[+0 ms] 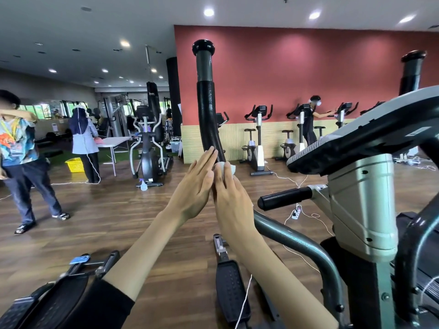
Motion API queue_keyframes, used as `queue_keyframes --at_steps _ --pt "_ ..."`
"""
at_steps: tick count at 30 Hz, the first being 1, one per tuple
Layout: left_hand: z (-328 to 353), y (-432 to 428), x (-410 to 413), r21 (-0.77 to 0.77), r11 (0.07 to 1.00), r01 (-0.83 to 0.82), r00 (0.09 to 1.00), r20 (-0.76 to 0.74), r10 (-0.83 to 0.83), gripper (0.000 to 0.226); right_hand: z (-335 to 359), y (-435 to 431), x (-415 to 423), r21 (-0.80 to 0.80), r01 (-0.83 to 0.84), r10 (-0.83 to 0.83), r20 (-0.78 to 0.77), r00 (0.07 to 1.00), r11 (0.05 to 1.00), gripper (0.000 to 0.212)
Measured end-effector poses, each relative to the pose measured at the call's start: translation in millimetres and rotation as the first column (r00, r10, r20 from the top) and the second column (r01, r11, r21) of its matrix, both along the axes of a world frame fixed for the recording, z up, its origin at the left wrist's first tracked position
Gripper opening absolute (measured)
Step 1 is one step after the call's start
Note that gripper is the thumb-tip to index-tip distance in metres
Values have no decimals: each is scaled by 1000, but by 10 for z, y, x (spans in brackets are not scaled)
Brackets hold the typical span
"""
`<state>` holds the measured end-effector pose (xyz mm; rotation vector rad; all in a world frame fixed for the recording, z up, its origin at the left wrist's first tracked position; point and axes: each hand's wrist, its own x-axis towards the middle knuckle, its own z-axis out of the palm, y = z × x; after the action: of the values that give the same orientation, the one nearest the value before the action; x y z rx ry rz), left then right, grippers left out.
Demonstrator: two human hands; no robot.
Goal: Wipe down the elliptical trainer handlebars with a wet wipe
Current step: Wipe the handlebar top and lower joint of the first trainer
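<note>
dark wood flooring runs back to a red wall (308,67) in a gym. at the middle, the right hand (231,198) has its fingers curled over a white wet wipe (222,166), holding it against the foot of the black foam sleeve on the left handlebar (207,115); how far the fingers wrap round the bar is hidden. the left hand (197,184) lies flat against the other side of the same bar, fingers straight and together, their tips on the foam just above the wipe. the bar rises with a slight curve to a round black cap. to the right sit a short black side grip (285,198), the grey console (370,129) and, beyond it, the right handlebar (409,72). below the forearms are two black pedals (231,288). farther out, a spray bottle (143,185) stands on the floor near a yellow basket (74,165), exercise bikes (257,143) line the wall, and other people (84,138) stand about.
</note>
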<state>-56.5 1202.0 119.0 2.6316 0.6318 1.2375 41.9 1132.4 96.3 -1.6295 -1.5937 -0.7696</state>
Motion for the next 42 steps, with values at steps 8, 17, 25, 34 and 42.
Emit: queue_keyframes --at_steps 8,17,25,34,42 --pt "-103 -73 21 18 1000 8 1000 25 -9 51 -339 -192 197 114 -18 6 104 995 993 58" --pt "-140 -109 -32 20 1000 3 1000 -5 -3 54 -171 -204 54 177 63 -75 60 995 982 79" --pt "-191 -126 22 36 999 7 999 45 -8 52 -270 -194 114 173 14 -26 67 997 985 79" --pt "-336 -238 67 79 997 7 997 79 -13 54 -457 -377 235 141 5 -11 42 999 990 76" --pt "-391 -279 139 93 996 -5 992 128 -7 54 -339 -222 115 193 50 -47 -20 999 980 59"
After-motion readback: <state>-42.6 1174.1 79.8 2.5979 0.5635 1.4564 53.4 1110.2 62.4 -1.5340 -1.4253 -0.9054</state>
